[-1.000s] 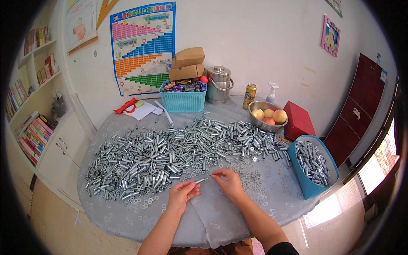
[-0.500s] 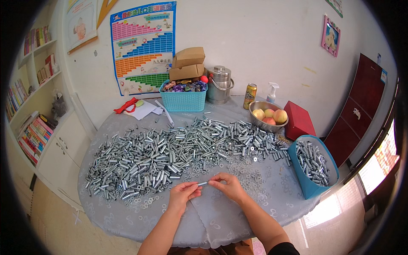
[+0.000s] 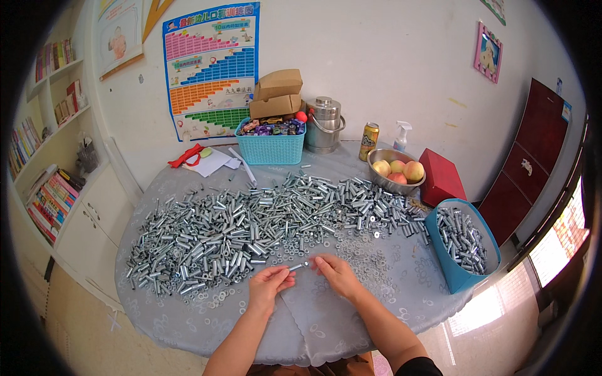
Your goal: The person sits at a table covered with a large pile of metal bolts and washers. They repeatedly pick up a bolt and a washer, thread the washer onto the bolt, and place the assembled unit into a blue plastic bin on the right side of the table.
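My left hand (image 3: 268,287) is closed, pinching a short silvery metal bolt (image 3: 297,267) between thumb and fingertips. The bolt lies almost level and points to the right. At its right end shows a small bright piece, perhaps a washer or nut. Just beyond that end is my right hand (image 3: 335,274), fingers a little apart and slightly blurred, with nothing visible in them. Beyond both hands spreads a wide pile of metal sleeves and bolts (image 3: 251,219). Loose washers (image 3: 370,263) lie scattered on the tablecloth to the right of the pile.
A blue bin (image 3: 456,281) of metal parts stands at the table's right. Behind the pile are a turquoise basket (image 3: 269,150), a steel canister (image 3: 323,128), a can (image 3: 369,143), a spray bottle (image 3: 401,138), a fruit bowl (image 3: 384,182) and a red box (image 3: 442,178).
My right hand has come off the bolt's right end and moved slightly up and to the right. A bright piece now shows at that end. The left hand keeps its hold.
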The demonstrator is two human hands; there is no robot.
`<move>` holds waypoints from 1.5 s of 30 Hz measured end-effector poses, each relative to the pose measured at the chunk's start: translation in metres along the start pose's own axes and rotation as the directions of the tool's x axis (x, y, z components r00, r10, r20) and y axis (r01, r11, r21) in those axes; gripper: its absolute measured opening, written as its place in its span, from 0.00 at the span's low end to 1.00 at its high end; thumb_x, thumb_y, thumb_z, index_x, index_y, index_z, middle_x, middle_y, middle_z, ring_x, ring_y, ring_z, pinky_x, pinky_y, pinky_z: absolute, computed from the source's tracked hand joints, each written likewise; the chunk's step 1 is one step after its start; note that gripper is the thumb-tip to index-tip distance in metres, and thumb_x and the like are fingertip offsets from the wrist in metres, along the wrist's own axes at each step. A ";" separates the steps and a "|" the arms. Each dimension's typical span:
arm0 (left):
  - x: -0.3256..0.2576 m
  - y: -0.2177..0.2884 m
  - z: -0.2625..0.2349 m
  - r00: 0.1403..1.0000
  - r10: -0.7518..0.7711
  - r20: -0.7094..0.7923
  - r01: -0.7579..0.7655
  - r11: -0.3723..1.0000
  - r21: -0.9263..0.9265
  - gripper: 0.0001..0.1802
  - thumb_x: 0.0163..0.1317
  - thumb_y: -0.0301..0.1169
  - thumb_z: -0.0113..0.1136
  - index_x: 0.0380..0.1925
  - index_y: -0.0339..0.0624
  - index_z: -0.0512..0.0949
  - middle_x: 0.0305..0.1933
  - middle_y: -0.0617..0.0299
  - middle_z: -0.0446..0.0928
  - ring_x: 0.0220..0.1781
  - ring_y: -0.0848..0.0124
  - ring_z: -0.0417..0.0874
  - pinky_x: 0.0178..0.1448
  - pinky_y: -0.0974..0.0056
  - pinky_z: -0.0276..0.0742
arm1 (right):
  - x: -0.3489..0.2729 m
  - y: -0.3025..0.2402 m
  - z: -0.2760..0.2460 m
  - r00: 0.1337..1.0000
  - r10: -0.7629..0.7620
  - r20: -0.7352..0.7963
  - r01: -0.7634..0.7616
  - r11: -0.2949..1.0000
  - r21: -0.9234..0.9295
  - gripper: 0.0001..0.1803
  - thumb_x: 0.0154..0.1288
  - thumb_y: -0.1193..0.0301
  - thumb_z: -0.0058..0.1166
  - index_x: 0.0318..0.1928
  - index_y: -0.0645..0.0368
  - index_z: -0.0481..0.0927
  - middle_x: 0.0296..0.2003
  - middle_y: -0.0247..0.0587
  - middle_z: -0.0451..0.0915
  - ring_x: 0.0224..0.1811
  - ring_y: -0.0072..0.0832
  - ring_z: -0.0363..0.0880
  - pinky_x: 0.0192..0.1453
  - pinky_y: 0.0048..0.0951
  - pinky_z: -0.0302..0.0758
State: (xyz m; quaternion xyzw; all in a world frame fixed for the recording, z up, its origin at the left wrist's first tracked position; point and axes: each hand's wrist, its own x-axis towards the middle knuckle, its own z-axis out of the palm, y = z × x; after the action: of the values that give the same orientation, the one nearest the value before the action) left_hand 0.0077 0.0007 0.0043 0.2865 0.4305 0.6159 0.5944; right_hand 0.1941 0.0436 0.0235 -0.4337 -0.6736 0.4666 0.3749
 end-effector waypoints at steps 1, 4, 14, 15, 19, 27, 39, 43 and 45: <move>0.000 0.000 0.001 1.000 0.004 0.003 -0.004 1.000 0.004 0.10 0.58 0.24 0.55 0.39 0.30 0.75 0.34 0.49 0.79 0.30 0.68 0.81 0.39 0.67 0.81 | -0.001 -0.005 0.002 0.999 -0.042 -0.009 0.042 0.997 0.066 0.22 0.68 0.57 0.41 0.35 0.64 0.80 0.27 0.37 0.78 0.32 0.23 0.74 0.41 0.25 0.71; -0.001 0.001 0.001 1.000 0.005 -0.005 -0.005 1.000 -0.004 0.09 0.58 0.23 0.55 0.39 0.30 0.75 0.34 0.49 0.79 0.30 0.67 0.81 0.38 0.67 0.81 | 0.001 0.000 0.001 0.999 -0.034 0.008 0.033 0.996 0.084 0.22 0.68 0.58 0.41 0.35 0.65 0.80 0.27 0.37 0.78 0.32 0.24 0.74 0.41 0.25 0.71; -0.003 0.001 0.004 1.000 0.010 0.017 -0.010 1.000 0.027 0.09 0.56 0.21 0.57 0.37 0.29 0.76 0.35 0.49 0.78 0.31 0.66 0.82 0.39 0.67 0.81 | 0.002 0.008 -0.001 0.995 -0.087 -0.046 0.090 0.994 0.064 0.21 0.68 0.59 0.42 0.36 0.66 0.80 0.29 0.39 0.79 0.33 0.23 0.75 0.41 0.24 0.71; -0.004 0.001 0.005 1.000 0.014 0.020 -0.015 0.999 0.037 0.09 0.56 0.21 0.57 0.37 0.28 0.76 0.34 0.50 0.78 0.31 0.66 0.82 0.39 0.67 0.82 | 0.002 0.011 -0.002 0.997 -0.053 -0.051 0.056 0.997 0.061 0.20 0.67 0.60 0.44 0.37 0.66 0.80 0.30 0.40 0.79 0.34 0.24 0.75 0.41 0.24 0.71; -0.007 0.003 0.011 0.998 0.037 0.047 -0.041 0.995 0.089 0.09 0.55 0.20 0.57 0.37 0.28 0.76 0.35 0.49 0.78 0.32 0.65 0.82 0.38 0.66 0.82 | -0.001 0.002 0.001 0.997 -0.083 -0.008 0.083 0.987 0.136 0.13 0.63 0.66 0.50 0.39 0.64 0.80 0.34 0.40 0.79 0.36 0.24 0.76 0.42 0.24 0.72; -0.007 0.001 0.011 0.987 0.076 0.143 -0.102 0.977 0.187 0.14 0.58 0.24 0.54 0.45 0.30 0.72 0.33 0.50 0.78 0.32 0.66 0.81 0.34 0.64 0.82 | -0.001 -0.021 -0.031 0.985 -0.141 -0.096 0.126 0.981 -0.145 0.11 0.56 0.74 0.57 0.42 0.57 0.80 0.36 0.37 0.79 0.37 0.21 0.76 0.40 0.23 0.72; -0.006 0.006 0.006 0.996 0.081 0.036 -0.087 0.979 0.184 0.13 0.61 0.29 0.53 0.43 0.34 0.75 0.34 0.53 0.78 0.29 0.71 0.78 0.30 0.67 0.80 | -0.092 0.030 -0.294 0.284 -0.533 -0.797 -0.336 0.724 -0.603 0.09 0.53 0.79 0.49 0.35 0.65 0.79 0.35 0.49 0.78 0.40 0.44 0.76 0.49 0.35 0.71; -0.004 0.006 0.007 0.998 0.048 0.028 -0.052 0.981 0.187 0.12 0.61 0.29 0.53 0.42 0.34 0.75 0.34 0.54 0.78 0.29 0.72 0.78 0.31 0.67 0.79 | -0.119 0.039 -0.312 0.299 -0.535 -0.790 -0.435 0.660 -0.612 0.12 0.52 0.79 0.49 0.38 0.66 0.78 0.39 0.50 0.78 0.42 0.43 0.76 0.51 0.36 0.70; -0.004 0.006 0.003 0.998 0.060 0.015 -0.062 0.982 0.178 0.12 0.60 0.29 0.53 0.41 0.34 0.75 0.34 0.54 0.79 0.29 0.72 0.78 0.31 0.67 0.79 | -0.107 0.020 -0.290 0.353 -0.594 -0.723 -0.367 0.623 -0.691 0.11 0.52 0.79 0.49 0.38 0.65 0.79 0.39 0.50 0.78 0.42 0.43 0.76 0.50 0.35 0.70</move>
State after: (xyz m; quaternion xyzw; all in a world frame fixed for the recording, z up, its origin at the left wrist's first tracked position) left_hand 0.0076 -0.0019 0.0110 0.3546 0.4720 0.5913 0.5494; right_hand 0.4995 0.0356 0.0760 -0.6735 -0.4965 -0.2337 0.4953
